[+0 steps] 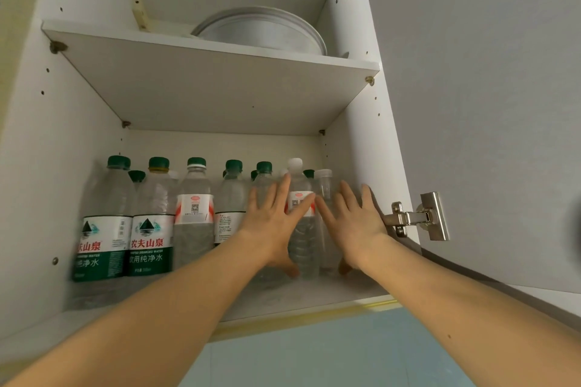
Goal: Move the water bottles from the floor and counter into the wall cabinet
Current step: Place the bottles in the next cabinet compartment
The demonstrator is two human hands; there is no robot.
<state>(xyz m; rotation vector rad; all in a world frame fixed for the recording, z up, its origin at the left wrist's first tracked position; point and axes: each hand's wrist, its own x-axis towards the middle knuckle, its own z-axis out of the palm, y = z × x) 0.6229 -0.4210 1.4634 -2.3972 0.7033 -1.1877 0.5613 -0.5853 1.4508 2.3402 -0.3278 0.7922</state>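
- Both forearms reach up and forward into the wall cabinet (361, 148), wrists bent back, palms facing the bottles.
- Left hand (270, 223): fingers straight and spread, flat against a green-capped bottle (262, 188); thumb low beside the white-capped bottle (301, 223).
- Right hand (352, 223): fingers straight and spread, holding nothing, just right of a clear bottle (325, 195).
- I judge the bottles full: heavy for their size, thin-walled, smooth, tippy. Best held at mid-body around the label.
- Bottles stand upright on the lower shelf (314, 292), in at least two rows.
- Farther up, an upper shelf (220, 82) carries a round pan (261, 34).
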